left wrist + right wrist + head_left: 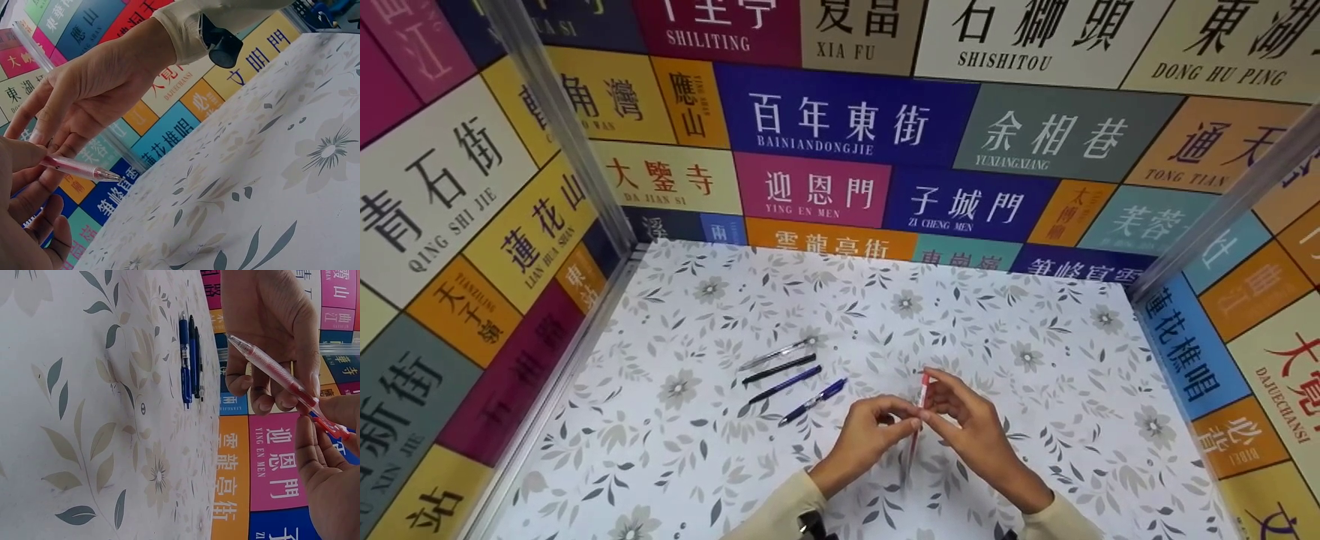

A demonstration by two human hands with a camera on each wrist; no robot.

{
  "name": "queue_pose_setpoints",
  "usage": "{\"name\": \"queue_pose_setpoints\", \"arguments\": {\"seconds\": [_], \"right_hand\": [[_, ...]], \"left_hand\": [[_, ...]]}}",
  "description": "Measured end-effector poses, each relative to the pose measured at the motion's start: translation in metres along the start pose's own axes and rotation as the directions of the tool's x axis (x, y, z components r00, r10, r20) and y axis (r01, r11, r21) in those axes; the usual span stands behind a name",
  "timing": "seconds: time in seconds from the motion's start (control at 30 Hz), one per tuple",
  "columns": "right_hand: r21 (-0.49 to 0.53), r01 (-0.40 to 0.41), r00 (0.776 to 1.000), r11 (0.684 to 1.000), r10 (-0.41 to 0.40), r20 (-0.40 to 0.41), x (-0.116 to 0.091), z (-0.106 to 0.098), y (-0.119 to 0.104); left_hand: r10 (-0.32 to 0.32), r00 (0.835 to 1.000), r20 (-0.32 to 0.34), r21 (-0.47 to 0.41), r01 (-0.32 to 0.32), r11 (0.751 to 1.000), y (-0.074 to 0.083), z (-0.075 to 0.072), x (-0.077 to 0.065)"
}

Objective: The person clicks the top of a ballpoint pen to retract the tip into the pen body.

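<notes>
A red gel pen (925, 388) with a see-through barrel is held up between both hands above the table, its pointed tip toward the person. My left hand (866, 435) pinches it mid-barrel with thumb and forefinger. At its red end, my right hand (979, 427) holds it between thumb and fingers. In the right wrist view the clear tip and pinkish barrel of the pen (270, 370) show plainly, the red end partly behind fingers. The left wrist view shows the tip end of the pen (84, 169) sticking out past the fingers.
Left of the hands lie several pens in a slanted row: a clear one (776, 355), a black one (778, 369), a dark blue one (784, 384) and a blue click pen (814, 401). A floral cloth (675, 450) covers the table. Sign-printed panels (840, 120) surround it.
</notes>
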State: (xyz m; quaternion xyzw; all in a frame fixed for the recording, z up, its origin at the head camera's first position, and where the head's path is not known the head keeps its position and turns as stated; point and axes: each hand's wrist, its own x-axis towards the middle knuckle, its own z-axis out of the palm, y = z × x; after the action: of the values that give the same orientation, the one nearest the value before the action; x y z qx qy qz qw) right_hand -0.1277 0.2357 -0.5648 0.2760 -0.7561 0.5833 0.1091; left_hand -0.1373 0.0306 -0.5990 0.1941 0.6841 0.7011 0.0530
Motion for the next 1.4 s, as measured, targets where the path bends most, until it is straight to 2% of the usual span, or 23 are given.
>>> {"name": "queue_pose_setpoints", "arguments": {"seconds": [0.37, 0.7, 1.4], "right_hand": [[-0.002, 0.007, 1.0, 1.0, -0.007, -0.011, -0.0005, 0.0009, -0.0009], [0.026, 0.004, 1.0, 1.0, -0.003, -0.007, -0.0002, 0.0004, -0.0011], [0.087, -0.021, 1.0, 0.996, 0.02, 0.017, -0.0023, 0.0003, 0.007]], "left_hand": [[-0.001, 1.0, -0.007, 0.0, 0.001, 1.0, -0.0005, 0.0004, 0.0002], [0.027, 1.0, -0.011, -0.024, -0.027, 0.999, -0.0004, 0.0019, -0.0006], [-0.04, 0.998, -0.054, -0.028, 0.039, 0.999, 0.0005, 0.0073, -0.0026]]}}
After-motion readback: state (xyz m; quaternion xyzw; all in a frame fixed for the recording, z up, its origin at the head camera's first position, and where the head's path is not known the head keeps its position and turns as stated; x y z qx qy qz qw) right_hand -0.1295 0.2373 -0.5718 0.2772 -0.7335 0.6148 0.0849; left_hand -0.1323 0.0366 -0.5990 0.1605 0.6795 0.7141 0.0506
